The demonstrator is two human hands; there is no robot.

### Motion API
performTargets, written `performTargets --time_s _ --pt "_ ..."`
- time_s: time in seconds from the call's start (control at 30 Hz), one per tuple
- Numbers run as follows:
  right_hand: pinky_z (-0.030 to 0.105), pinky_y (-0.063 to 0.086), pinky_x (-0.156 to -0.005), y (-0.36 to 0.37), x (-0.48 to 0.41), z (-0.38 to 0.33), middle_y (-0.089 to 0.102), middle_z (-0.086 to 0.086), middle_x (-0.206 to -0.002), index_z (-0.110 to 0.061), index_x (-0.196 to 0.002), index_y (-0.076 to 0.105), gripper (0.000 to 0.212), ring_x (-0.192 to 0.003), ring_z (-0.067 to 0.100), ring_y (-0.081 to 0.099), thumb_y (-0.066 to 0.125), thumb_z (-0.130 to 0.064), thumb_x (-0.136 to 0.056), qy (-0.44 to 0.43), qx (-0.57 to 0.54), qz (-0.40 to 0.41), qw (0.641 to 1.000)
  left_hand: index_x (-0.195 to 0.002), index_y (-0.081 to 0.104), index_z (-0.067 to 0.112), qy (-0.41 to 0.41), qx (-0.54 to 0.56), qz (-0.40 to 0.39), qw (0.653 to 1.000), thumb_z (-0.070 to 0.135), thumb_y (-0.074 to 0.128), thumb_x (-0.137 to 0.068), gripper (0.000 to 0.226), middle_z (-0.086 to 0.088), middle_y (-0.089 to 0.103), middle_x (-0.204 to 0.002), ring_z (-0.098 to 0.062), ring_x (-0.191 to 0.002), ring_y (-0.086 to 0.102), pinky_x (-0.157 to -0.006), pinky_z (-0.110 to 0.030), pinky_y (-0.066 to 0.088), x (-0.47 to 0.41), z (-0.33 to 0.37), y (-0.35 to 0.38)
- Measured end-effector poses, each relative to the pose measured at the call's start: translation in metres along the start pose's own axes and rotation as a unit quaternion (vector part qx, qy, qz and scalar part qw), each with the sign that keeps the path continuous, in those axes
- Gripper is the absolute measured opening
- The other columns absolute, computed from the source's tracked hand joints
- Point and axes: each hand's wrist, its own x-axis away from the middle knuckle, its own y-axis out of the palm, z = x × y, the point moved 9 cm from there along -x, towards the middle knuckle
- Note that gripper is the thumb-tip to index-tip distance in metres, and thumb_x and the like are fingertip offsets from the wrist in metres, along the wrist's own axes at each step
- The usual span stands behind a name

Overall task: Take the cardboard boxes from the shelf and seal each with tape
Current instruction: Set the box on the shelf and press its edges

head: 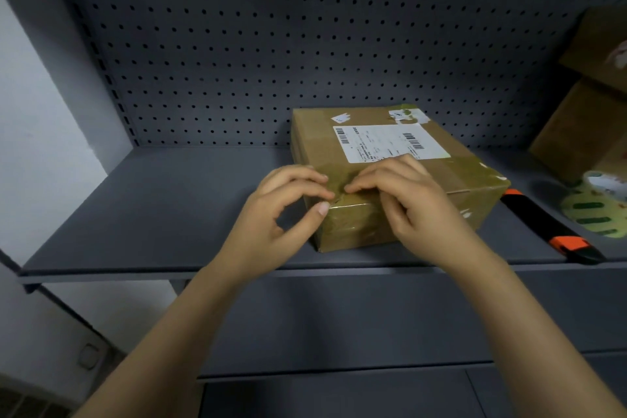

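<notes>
A brown cardboard box (312, 132) with a white shipping label (390, 142) lies flat on the grey shelf (152, 207). Glossy brown tape (339, 180) runs across its near end and down the front face. Both hands meet at the box's near top edge. My left hand (285, 210) has curled fingertips on the taped top and its thumb against the front face, pinching the edge. My right hand (407, 200) sits beside it, its bent fingers pressing the tape on top. Its thumb is mostly hidden.
A black and orange utility knife (549, 227) lies on the shelf right of the box. A tape roll with green markings (597, 210) lies beyond it. Two more cardboard boxes (583, 132) are stacked at the far right. A perforated back panel (237, 44) closes the shelf.
</notes>
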Motion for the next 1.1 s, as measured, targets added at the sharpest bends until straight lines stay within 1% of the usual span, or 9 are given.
performTargets --time_s 0.07,0.17,0.3,0.47,0.6,0.8,0.93,1.0,1.1 --pt "0.040 0.044 -0.089 0.003 0.002 -0.003 0.062 -0.005 -0.106 -0.018 -0.108 0.070 0.047 -0.099 0.021 0.053 0.041 0.009 -0.084 0.001 0.021 0.003 1.000 -0.107 0.072 0.014 0.059 -0.054 -0.015 0.997 0.024 0.060 -0.095 0.019 0.003 0.064 -0.115 -0.010 -0.121 0.056 -0.104 -0.027 0.042 0.002 0.009 0.002" --pt "0.043 0.044 -0.086 0.010 0.004 -0.005 0.060 -0.004 -0.106 -0.019 -0.108 0.069 0.047 -0.097 0.023 0.052 0.037 0.004 -0.082 0.004 0.057 -0.001 0.998 -0.107 0.071 0.011 0.122 -0.142 -0.027 0.982 0.029 0.060 -0.097 0.024 0.000 0.063 -0.112 -0.016 -0.118 0.058 -0.101 -0.035 0.045 0.004 0.012 0.008" --pt "0.042 0.045 -0.080 0.013 -0.001 -0.006 0.061 -0.003 -0.102 -0.018 -0.103 0.069 0.046 -0.090 0.024 0.049 0.033 0.000 -0.081 -0.006 0.081 -0.012 0.997 -0.106 0.071 0.008 0.149 -0.170 -0.026 0.974 0.028 0.056 -0.099 0.026 -0.002 0.058 -0.113 -0.025 -0.113 0.057 -0.098 -0.037 0.045 0.002 0.007 0.015" --pt "0.037 0.043 -0.081 0.008 0.001 -0.005 0.062 -0.007 -0.104 -0.018 -0.104 0.067 0.046 -0.089 0.022 0.048 0.034 0.002 -0.080 0.005 0.058 0.005 0.998 -0.112 0.059 0.018 0.099 -0.080 -0.024 0.992 0.033 0.054 -0.098 0.021 0.006 0.054 -0.117 -0.018 -0.123 0.051 -0.108 -0.025 0.034 0.005 -0.001 0.018" --pt "0.041 0.045 -0.081 0.006 0.002 -0.005 0.063 -0.007 -0.102 -0.015 -0.100 0.066 0.041 -0.089 0.023 0.050 0.034 0.002 -0.081 0.021 0.034 0.025 0.999 -0.115 0.055 0.023 0.055 -0.017 0.013 0.998 0.040 0.055 -0.097 0.025 0.021 0.051 -0.121 -0.006 -0.129 0.048 -0.108 -0.022 0.035 0.009 -0.005 0.012" --pt "0.042 0.045 -0.079 0.010 0.002 -0.006 0.062 -0.006 -0.104 -0.019 -0.104 0.071 0.044 -0.089 0.024 0.050 0.037 0.002 -0.084 -0.001 0.076 0.018 0.997 -0.106 0.070 0.010 0.084 -0.079 0.013 0.993 0.026 0.057 -0.097 0.023 0.006 0.056 -0.117 -0.012 -0.125 0.050 -0.108 -0.021 0.033 0.011 0.000 0.015" --pt "0.040 0.046 -0.080 0.010 -0.001 -0.007 0.062 -0.006 -0.104 -0.017 -0.103 0.068 0.044 -0.089 0.023 0.049 0.034 0.002 -0.083 0.006 0.070 0.012 0.997 -0.107 0.066 0.011 0.059 -0.080 -0.015 0.995 0.028 0.056 -0.097 0.022 0.007 0.055 -0.116 -0.012 -0.125 0.049 -0.107 -0.016 0.031 0.008 0.002 0.016" --pt "0.038 0.046 -0.082 0.006 -0.001 -0.007 0.064 -0.004 -0.102 -0.013 -0.100 0.068 0.039 -0.091 0.024 0.053 0.037 0.005 -0.085 0.013 0.042 0.021 0.999 -0.106 0.064 0.014 0.045 -0.087 -0.031 0.995 0.031 0.056 -0.097 0.021 0.007 0.056 -0.114 -0.013 -0.122 0.051 -0.103 -0.017 0.035 0.005 0.005 0.012" --pt "0.032 0.045 -0.083 -0.009 0.004 -0.006 0.063 0.000 -0.097 -0.009 -0.094 0.068 0.028 -0.093 0.021 0.056 0.049 0.010 -0.084 0.047 0.036 0.057 0.997 -0.104 0.064 0.016 0.043 -0.131 -0.055 0.989 0.038 0.055 -0.096 0.025 0.009 0.057 -0.106 -0.012 -0.107 0.055 -0.090 -0.026 0.045 -0.003 0.018 0.007"
